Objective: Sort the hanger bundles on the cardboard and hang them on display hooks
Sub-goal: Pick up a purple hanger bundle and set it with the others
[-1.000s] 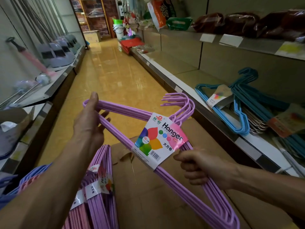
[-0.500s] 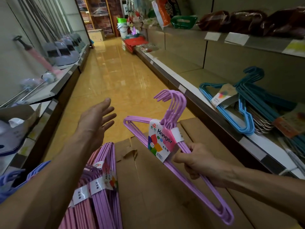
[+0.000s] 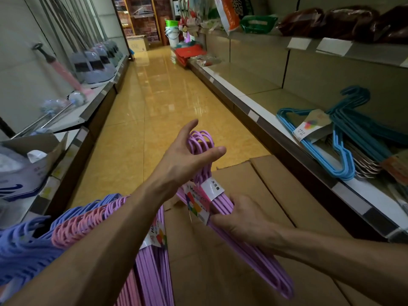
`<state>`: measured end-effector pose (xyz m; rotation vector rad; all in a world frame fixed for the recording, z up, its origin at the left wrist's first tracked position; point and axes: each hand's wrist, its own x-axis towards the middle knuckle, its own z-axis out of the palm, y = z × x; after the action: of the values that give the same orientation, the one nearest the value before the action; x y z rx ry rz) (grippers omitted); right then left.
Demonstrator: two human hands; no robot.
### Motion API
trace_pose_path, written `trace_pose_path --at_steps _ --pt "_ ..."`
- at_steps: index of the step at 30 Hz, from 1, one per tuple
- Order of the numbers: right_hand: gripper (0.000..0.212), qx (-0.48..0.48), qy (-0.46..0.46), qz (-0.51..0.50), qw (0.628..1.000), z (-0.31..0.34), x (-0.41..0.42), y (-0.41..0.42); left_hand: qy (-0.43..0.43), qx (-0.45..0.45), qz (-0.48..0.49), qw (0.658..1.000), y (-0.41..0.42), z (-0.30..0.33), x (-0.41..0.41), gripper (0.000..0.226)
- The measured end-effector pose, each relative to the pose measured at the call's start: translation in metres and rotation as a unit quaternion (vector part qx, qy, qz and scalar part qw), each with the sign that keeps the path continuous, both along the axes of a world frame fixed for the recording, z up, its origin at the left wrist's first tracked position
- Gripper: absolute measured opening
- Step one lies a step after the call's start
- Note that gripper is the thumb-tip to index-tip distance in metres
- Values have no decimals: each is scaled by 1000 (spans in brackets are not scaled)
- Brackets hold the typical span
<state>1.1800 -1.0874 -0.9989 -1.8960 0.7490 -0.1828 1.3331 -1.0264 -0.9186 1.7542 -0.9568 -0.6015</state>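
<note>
My right hand (image 3: 239, 219) grips a purple hanger bundle (image 3: 260, 259) just below its colourful paper label (image 3: 199, 200), holding it edge-on above the cardboard (image 3: 276, 195). My left hand (image 3: 187, 155) reaches over the bundle's hooks (image 3: 202, 140) with fingers spread and straight, thumb on one side, touching or nearly touching them. More bundles lie at the lower left: purple (image 3: 152, 274), pink (image 3: 88, 219) and lilac-blue (image 3: 26, 246).
Blue hanger bundles (image 3: 331, 146) lie on the low shelf (image 3: 254, 100) to my right, with dark bagged goods (image 3: 331, 21) on the shelf above. Mops (image 3: 95, 60) line the left shelf. A yellow tiled aisle (image 3: 159, 102) runs ahead, with buckets (image 3: 172, 34) at its end.
The right hand turned the purple bundle edge-on and brought it closer. The left hand, which had let go of it, swung right and now reaches over the hooks.
</note>
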Motion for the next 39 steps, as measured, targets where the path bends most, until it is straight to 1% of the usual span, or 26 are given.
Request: trace_pose_path --at_steps 1,3,6,8,10,13,16,18,21,24,26,29,32,35,37,39 --pt "24 7 -7 0 1000 0 1 3 -14 -7 13 1000 -2 0 0 97" --pt "27 36 -21 11 999 1 2 7 -16 -22 37 999 -3 -1 -1 88" --pt "27 85 -25 52 995 5 1 6 16 -45 52 998 -1 -5 3 73" --pt "33 143 -22 68 987 6 0 3 31 -50 55 997 2 -8 10 65" --pt "41 246 -23 72 966 5 1 0 49 -55 49 996 7 -9 15 56" --pt "45 388 -2 114 915 1 3 -8 83 -61 31 994 15 -9 19 48" --pt "37 463 19 168 870 -2 7 -10 98 -57 2 994 19 -11 22 40" --pt "35 485 25 186 854 -5 13 -7 96 -52 -13 994 21 -12 26 36" --pt "36 474 36 202 856 -7 23 0 94 -43 -29 994 24 -15 29 38" --pt "24 448 32 209 869 -12 32 6 94 -27 -32 995 29 -21 36 39" --pt "18 425 27 206 881 -19 40 9 89 -9 -26 996 32 -24 42 41" --pt "14 370 24 202 907 -33 53 12 71 24 4 997 34 -29 50 43" --pt "14 331 27 191 924 -50 64 16 -16 85 28 996 36 -36 57 43" --pt "17 305 26 172 936 -69 75 24 -97 150 23 984 43 -44 67 48" --pt "18 281 34 165 945 -83 83 28 -179 212 16 961 50 -52 73 51" --pt "20 249 46 162 954 -96 92 30 -270 270 24 924 57 -60 80 54"
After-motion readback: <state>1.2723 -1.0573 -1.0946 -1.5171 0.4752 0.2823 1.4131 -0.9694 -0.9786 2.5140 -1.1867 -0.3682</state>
